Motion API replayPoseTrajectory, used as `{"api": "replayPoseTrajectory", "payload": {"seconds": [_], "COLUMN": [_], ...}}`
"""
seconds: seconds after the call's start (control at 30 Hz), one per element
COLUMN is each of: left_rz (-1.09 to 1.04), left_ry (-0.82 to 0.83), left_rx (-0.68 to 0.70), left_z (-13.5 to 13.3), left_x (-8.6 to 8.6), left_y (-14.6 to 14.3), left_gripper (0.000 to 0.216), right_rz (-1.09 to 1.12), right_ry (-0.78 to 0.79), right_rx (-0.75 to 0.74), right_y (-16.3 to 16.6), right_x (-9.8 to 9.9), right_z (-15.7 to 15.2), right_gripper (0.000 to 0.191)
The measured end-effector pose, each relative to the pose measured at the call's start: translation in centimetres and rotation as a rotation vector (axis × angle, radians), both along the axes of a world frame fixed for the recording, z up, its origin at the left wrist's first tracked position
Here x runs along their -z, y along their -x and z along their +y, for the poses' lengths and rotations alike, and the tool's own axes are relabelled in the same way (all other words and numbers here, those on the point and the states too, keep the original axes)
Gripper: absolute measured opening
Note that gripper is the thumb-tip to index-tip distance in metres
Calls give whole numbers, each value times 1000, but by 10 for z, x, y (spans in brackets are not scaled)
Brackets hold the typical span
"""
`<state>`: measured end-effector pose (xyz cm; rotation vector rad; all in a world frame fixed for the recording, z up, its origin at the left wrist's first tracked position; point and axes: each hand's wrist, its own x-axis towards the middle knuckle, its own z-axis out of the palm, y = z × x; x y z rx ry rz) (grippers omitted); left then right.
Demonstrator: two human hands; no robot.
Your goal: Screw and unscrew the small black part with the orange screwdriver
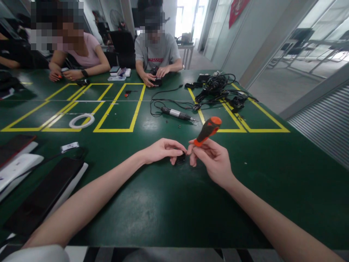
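Observation:
My left hand [163, 150] is curled over a small black round part [180, 158] resting on the green table [152, 203], fingers pinched on it. My right hand [211, 158] grips a screwdriver with an orange and black handle [207, 130], its handle tilted up and to the right, the tip hidden down by the black part. Both hands meet at the middle of the table.
An electric screwdriver [176, 114] with a black cable lies beyond my hands, with a tangle of cables [218, 91] at the back right. A white tape ring [81, 120] sits inside yellow floor-style markings. Dark and white flat devices [40, 193] lie at left. Two people sit across the table.

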<state>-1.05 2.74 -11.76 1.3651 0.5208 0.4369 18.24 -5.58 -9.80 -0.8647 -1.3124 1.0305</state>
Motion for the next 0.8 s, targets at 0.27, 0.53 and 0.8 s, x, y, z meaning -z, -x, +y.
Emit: {"api": "replayPoseTrajectory", "payload": {"seconds": [0.27,0.53,0.8], "left_rz": [12,20,6], "left_ry": [-27,10,42], "left_rx": [15,7,0], "left_z": [1,1,0], "left_x": [-2,1,1], "left_y": [1,0,-1], "left_gripper": [38,45,39], "right_rz": [-53,26,-13], "right_ry": [14,33,21], "right_rx": [51,-81,-26], "right_y": [-3,-3,-2], "right_x": [2,4,2], "right_z": [1,4,2], "right_gripper": [31,32,33]}}
